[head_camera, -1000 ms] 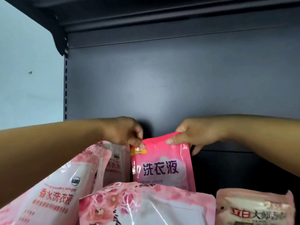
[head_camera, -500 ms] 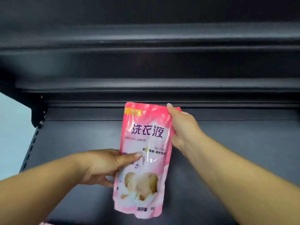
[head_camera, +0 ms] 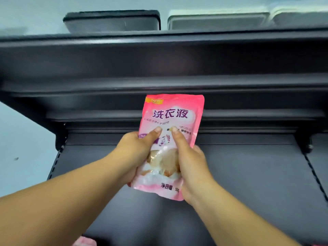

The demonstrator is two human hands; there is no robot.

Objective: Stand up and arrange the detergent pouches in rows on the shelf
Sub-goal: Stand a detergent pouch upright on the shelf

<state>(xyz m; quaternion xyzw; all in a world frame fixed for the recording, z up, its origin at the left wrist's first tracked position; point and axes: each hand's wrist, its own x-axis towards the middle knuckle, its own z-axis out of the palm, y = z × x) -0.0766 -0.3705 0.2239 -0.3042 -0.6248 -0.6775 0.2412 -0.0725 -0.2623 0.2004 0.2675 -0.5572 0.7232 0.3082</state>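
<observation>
Both hands, left hand point(head_camera: 140, 153) and right hand point(head_camera: 191, 166), now grip the pink pouch point(head_camera: 174, 114) lower down, raised toward the shelf point(head_camera: 248, 82), ready for placing.

The pink pouch point(head_camera: 171, 139), pinched by its top edge a second ago, is now gripped lower down from both sides. The left hand point(head_camera: 134, 153) has been shifted up its left edge; the right hand point(head_camera: 190, 167) has been brought down from the top corner, both thumbs pressed on its front.

both arms reach up and forward. the left hand point(head_camera: 136, 153) and right hand point(head_camera: 190, 166) hold a pouch point(head_camera: 171, 121) between them, thumbs on its front, fingers probably curled behind it.
</observation>
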